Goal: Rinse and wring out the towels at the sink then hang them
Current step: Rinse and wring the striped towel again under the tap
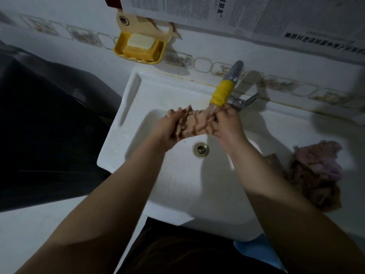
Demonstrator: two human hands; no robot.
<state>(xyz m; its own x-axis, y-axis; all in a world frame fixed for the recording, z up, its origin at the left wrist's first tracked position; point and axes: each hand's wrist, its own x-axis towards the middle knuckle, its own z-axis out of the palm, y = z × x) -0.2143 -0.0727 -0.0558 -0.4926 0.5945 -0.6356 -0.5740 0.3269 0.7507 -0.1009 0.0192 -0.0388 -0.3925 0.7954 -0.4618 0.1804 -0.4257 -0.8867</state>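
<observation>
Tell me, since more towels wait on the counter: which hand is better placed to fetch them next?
Right, probably. The towel pile lies on the counter beside the right hand's forearm, while the left hand is across the basin. Both now grip the striped towel.

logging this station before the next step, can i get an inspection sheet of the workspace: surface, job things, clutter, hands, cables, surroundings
surface: white sink with water droplets on the basin, drain uncovered
job's things: striped pink towel stretched between both hands under the yellow tap spout; pile of towels lies on the ledge right of the basin
clutter: yellow soap dish with soap bars on the wall
hands: left hand grips the towel's left end; right hand grips its right end
cables: nothing seen
surroundings: tiled wall with patterned border, newspaper sheets stuck above, dark appliance left of the sink
</observation>
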